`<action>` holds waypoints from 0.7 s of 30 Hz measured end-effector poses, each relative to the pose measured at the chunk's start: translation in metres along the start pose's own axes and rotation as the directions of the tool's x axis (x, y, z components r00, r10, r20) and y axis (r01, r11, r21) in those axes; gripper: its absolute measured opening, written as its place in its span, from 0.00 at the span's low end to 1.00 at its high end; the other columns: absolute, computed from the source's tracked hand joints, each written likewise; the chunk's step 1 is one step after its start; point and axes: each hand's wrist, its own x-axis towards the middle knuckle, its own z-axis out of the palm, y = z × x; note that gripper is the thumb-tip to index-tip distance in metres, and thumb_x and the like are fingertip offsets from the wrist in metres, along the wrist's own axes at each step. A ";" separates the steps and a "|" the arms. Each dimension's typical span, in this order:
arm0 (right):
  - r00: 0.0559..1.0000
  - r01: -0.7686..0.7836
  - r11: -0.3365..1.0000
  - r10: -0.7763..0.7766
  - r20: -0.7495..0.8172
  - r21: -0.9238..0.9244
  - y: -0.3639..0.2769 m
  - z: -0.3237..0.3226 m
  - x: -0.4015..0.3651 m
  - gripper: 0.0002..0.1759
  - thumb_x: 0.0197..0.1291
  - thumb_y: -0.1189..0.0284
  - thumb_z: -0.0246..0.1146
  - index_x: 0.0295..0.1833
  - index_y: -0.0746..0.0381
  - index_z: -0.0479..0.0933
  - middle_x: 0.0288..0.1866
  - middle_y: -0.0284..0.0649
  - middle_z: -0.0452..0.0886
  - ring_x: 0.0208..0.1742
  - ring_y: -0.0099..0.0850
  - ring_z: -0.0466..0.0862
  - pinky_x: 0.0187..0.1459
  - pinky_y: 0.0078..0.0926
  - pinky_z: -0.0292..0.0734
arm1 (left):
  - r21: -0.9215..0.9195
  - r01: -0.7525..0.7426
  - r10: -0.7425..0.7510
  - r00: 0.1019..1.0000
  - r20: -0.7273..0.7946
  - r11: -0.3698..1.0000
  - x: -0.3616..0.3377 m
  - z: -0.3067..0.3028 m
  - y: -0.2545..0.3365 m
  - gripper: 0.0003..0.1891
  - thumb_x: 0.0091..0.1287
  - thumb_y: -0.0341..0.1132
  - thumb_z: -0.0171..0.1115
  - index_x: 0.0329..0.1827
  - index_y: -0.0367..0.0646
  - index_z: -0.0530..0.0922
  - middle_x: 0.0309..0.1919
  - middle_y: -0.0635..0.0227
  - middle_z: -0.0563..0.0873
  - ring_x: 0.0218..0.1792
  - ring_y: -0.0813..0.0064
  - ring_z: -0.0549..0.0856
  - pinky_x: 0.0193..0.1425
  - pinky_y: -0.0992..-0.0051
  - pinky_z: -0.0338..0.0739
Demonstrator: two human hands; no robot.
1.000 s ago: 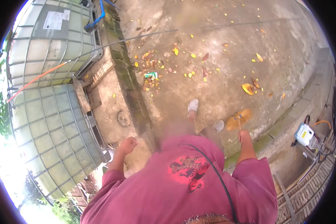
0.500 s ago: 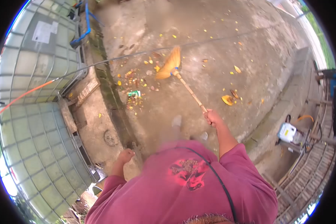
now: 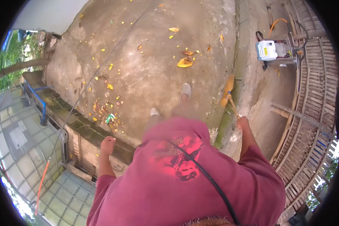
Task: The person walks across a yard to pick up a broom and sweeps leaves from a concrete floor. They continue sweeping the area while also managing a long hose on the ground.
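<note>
My right hand (image 3: pixel 242 122) is closed around the handle of a broom (image 3: pixel 228 94) at the right. The broom's orange-brown bristles look smeared by motion and are over the mossy edge of the concrete floor. My left hand (image 3: pixel 108 144) hangs at the left, fingers curled; whether it holds anything is too small to tell. Ahead of it lies a pile of small leaves and bits with a green and white wrapper (image 3: pixel 110 118). Larger yellow-brown leaves (image 3: pixel 184 62) lie on the floor beyond my feet.
Caged tanks (image 3: pixel 22 139) stand at the left behind a low mossy ledge (image 3: pixel 79 122). A white and blue device (image 3: pixel 267 50) sits at the upper right beside a bamboo slat structure (image 3: pixel 309 113). A dark cord (image 3: pixel 98 71) crosses the view at the left.
The view has turned to the right. My right hand has carried the broom from near the leaf pile to the mossy edge at the right. The pile now appears lower and further left.
</note>
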 end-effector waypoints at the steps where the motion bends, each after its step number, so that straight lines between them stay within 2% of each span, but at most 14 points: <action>1: 0.991 -0.106 0.983 0.092 0.100 0.148 -0.005 -0.003 0.017 0.17 0.65 0.70 0.58 0.37 0.77 0.81 0.28 0.57 0.84 0.26 0.44 0.87 0.25 0.44 0.78 | 0.067 -0.062 0.059 0.997 0.039 0.996 -0.003 0.000 0.022 0.16 0.68 0.43 0.68 0.48 0.39 0.85 0.39 0.56 0.91 0.44 0.61 0.90 0.52 0.65 0.82; 3: 0.947 -0.303 0.812 0.200 0.250 0.499 -0.004 0.031 0.092 0.18 0.68 0.69 0.57 0.35 0.75 0.81 0.21 0.51 0.80 0.16 0.41 0.80 0.15 0.43 0.67 | 0.183 -0.183 0.160 0.978 0.133 0.966 -0.017 0.009 0.073 0.16 0.69 0.42 0.67 0.49 0.37 0.84 0.38 0.57 0.91 0.42 0.65 0.90 0.50 0.68 0.82; 4: 0.940 -0.287 0.785 0.119 0.320 0.549 -0.024 0.039 0.111 0.15 0.66 0.71 0.57 0.34 0.73 0.81 0.20 0.51 0.80 0.14 0.41 0.80 0.16 0.43 0.68 | 0.228 -0.245 0.206 0.961 0.184 0.942 -0.022 0.013 0.096 0.16 0.69 0.41 0.67 0.50 0.36 0.83 0.37 0.58 0.90 0.41 0.67 0.90 0.48 0.70 0.83; 5: 0.960 -0.162 0.866 0.028 0.278 0.473 -0.061 0.042 0.114 0.12 0.63 0.73 0.57 0.32 0.70 0.80 0.17 0.48 0.76 0.13 0.42 0.77 0.14 0.43 0.66 | 0.237 -0.262 0.219 0.956 0.194 0.935 -0.023 0.015 0.119 0.16 0.70 0.41 0.67 0.51 0.36 0.83 0.38 0.57 0.90 0.43 0.67 0.90 0.49 0.70 0.83; 7: 0.974 0.109 0.985 -0.133 0.182 0.137 -0.137 0.048 0.117 0.13 0.61 0.71 0.59 0.37 0.68 0.85 0.23 0.52 0.84 0.24 0.46 0.88 0.26 0.39 0.82 | 0.238 -0.295 0.245 0.945 0.216 0.926 -0.027 0.017 0.167 0.16 0.70 0.41 0.67 0.52 0.36 0.83 0.40 0.57 0.91 0.45 0.67 0.90 0.51 0.69 0.83; 8: 0.955 0.232 0.957 -0.259 0.147 0.174 -0.153 0.085 0.145 0.12 0.60 0.71 0.59 0.37 0.68 0.85 0.23 0.51 0.85 0.24 0.47 0.87 0.28 0.42 0.82 | 0.206 -0.313 0.271 0.939 0.211 0.927 -0.028 0.016 0.191 0.17 0.70 0.42 0.67 0.51 0.37 0.83 0.40 0.55 0.91 0.45 0.64 0.90 0.52 0.67 0.82; 9: 0.933 0.332 0.930 -0.349 0.089 0.159 -0.177 0.075 0.134 0.12 0.61 0.71 0.60 0.36 0.68 0.84 0.24 0.52 0.85 0.24 0.46 0.87 0.27 0.42 0.81 | 0.171 -0.332 0.297 0.933 0.200 0.928 -0.030 0.015 0.215 0.17 0.70 0.43 0.67 0.51 0.37 0.84 0.41 0.54 0.91 0.46 0.61 0.90 0.52 0.66 0.82; 11: 0.886 0.412 0.894 -0.438 0.152 0.176 -0.229 0.037 0.111 0.11 0.61 0.70 0.61 0.36 0.68 0.83 0.24 0.51 0.84 0.24 0.44 0.86 0.26 0.41 0.78 | 0.131 -0.372 0.344 0.919 0.194 0.919 -0.025 0.015 0.249 0.17 0.70 0.43 0.67 0.51 0.38 0.84 0.42 0.53 0.90 0.46 0.58 0.90 0.53 0.64 0.82; 13: 0.813 0.370 0.898 -0.436 0.386 0.236 -0.259 0.008 0.112 0.12 0.61 0.68 0.63 0.38 0.69 0.83 0.25 0.47 0.83 0.22 0.41 0.84 0.24 0.39 0.75 | 0.115 -0.411 0.383 0.900 0.206 0.904 -0.013 0.012 0.272 0.17 0.70 0.43 0.66 0.51 0.37 0.83 0.42 0.54 0.90 0.46 0.58 0.90 0.53 0.64 0.83; 16: 0.755 0.206 0.792 -0.503 0.421 0.575 -0.248 -0.016 0.102 0.14 0.60 0.66 0.67 0.41 0.68 0.84 0.25 0.39 0.81 0.21 0.32 0.79 0.24 0.35 0.71 | 0.131 -0.422 0.387 0.894 0.224 0.897 0.004 -0.001 0.299 0.18 0.71 0.44 0.66 0.52 0.37 0.83 0.43 0.54 0.90 0.47 0.58 0.90 0.53 0.64 0.83; 18: 0.810 0.306 0.779 -0.515 0.279 0.547 -0.224 -0.049 0.085 0.13 0.61 0.66 0.67 0.43 0.66 0.84 0.25 0.32 0.78 0.20 0.26 0.73 0.23 0.32 0.67 | 0.134 -0.387 0.357 0.911 0.207 0.912 0.031 -0.007 0.287 0.18 0.70 0.44 0.66 0.52 0.38 0.83 0.43 0.54 0.90 0.48 0.58 0.90 0.53 0.64 0.82; 19: 0.851 0.265 0.823 -0.445 0.280 0.503 -0.216 -0.099 0.055 0.17 0.58 0.63 0.69 0.48 0.64 0.85 0.28 0.39 0.82 0.30 0.32 0.81 0.34 0.35 0.74 | 0.128 -0.366 0.338 0.920 0.196 0.922 0.046 -0.007 0.275 0.18 0.70 0.44 0.66 0.51 0.38 0.83 0.44 0.54 0.90 0.48 0.58 0.90 0.53 0.63 0.82; 20: 0.861 0.258 0.865 -0.408 0.303 0.430 -0.196 -0.112 0.058 0.17 0.60 0.65 0.68 0.51 0.63 0.85 0.30 0.36 0.82 0.32 0.28 0.81 0.36 0.34 0.74 | 0.138 -0.357 0.332 0.927 0.176 0.924 0.060 -0.007 0.264 0.18 0.70 0.44 0.66 0.52 0.38 0.83 0.43 0.55 0.91 0.47 0.59 0.90 0.53 0.65 0.82; 21: 0.887 0.181 0.819 -0.375 0.270 0.544 -0.175 -0.127 0.051 0.14 0.62 0.69 0.66 0.50 0.63 0.85 0.26 0.34 0.79 0.24 0.26 0.78 0.28 0.31 0.71 | 0.147 -0.344 0.321 0.933 0.162 0.927 0.072 -0.006 0.249 0.18 0.71 0.44 0.66 0.52 0.38 0.83 0.42 0.55 0.91 0.45 0.61 0.90 0.52 0.66 0.82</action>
